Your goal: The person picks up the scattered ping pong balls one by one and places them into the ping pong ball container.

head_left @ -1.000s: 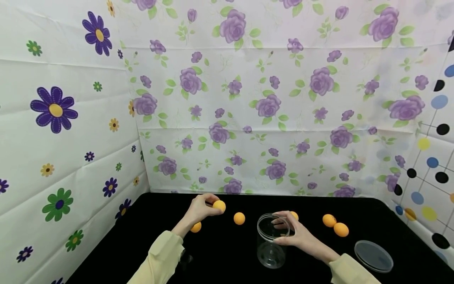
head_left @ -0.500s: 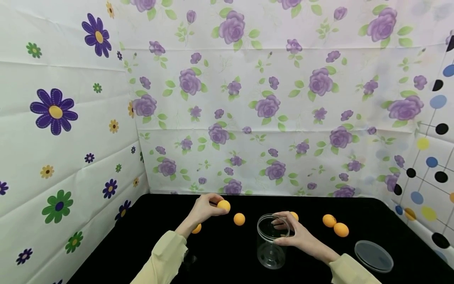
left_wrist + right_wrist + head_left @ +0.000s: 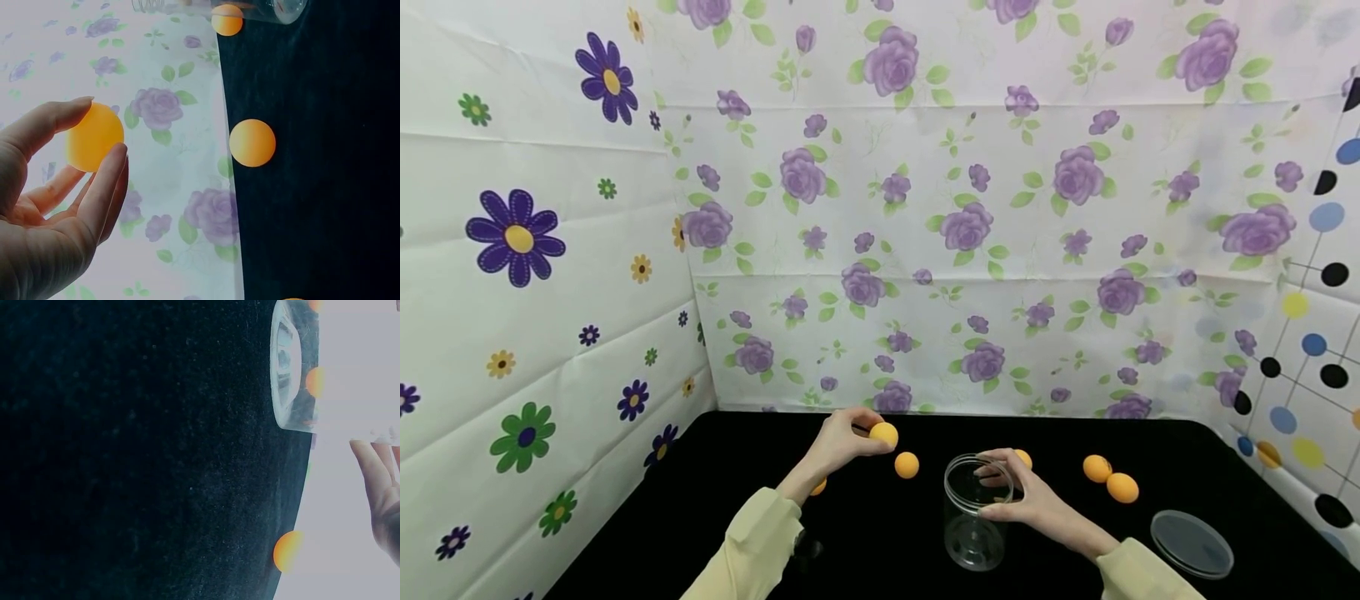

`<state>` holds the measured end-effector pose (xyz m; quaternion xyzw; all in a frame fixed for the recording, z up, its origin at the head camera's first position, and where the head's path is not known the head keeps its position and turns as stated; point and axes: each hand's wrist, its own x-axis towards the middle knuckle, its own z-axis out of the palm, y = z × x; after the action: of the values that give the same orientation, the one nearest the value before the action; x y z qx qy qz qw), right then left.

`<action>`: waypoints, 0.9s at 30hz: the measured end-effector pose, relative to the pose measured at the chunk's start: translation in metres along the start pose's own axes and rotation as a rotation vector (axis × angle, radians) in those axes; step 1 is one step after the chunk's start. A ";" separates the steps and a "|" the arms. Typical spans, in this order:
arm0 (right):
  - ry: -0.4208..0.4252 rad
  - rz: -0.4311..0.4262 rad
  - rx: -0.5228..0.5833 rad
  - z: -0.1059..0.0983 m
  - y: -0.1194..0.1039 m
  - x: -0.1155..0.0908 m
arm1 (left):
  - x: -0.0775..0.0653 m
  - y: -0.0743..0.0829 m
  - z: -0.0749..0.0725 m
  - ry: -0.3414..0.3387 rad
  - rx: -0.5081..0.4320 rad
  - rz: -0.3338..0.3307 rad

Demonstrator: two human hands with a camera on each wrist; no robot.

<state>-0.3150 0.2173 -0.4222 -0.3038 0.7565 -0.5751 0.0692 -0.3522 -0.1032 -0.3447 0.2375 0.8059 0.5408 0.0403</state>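
Between thumb and fingers my left hand [image 3: 841,442] pinches an orange ping-pong ball [image 3: 883,435], raised above the black table. The left wrist view shows the same held ball [image 3: 95,137] close up. Around the rim of a clear plastic jar [image 3: 974,533], my right hand [image 3: 1030,496] curls its thumb and fingers from the right side. The jar stands upright with its mouth uncovered, and I see no ball inside it. Just below and right of the held ball, another ping-pong ball [image 3: 907,465] lies on the table.
One ball [image 3: 818,487] is partly hidden behind my left wrist, another [image 3: 1023,458] behind my right hand. Two more balls [image 3: 1122,488] touch each other farther right. A round clear lid [image 3: 1192,544] lies at the right on the black tabletop [image 3: 865,550]. Patterned cloth walls enclose the table.
My left hand has moved a little to the right with the ping-pong ball. The right hand has stayed at the jar.
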 end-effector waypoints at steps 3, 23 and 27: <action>0.001 -0.003 0.001 0.000 0.000 0.000 | 0.001 0.002 0.004 -0.005 -0.001 0.014; 0.020 0.023 -0.010 0.002 -0.002 -0.001 | -0.002 0.033 0.031 -0.009 0.011 0.034; 0.019 0.022 -0.001 0.003 -0.002 0.000 | -0.012 0.053 0.034 -0.023 -0.001 0.030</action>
<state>-0.3128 0.2151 -0.4210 -0.2900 0.7607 -0.5767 0.0681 -0.3131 -0.0634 -0.3134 0.2560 0.8015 0.5388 0.0414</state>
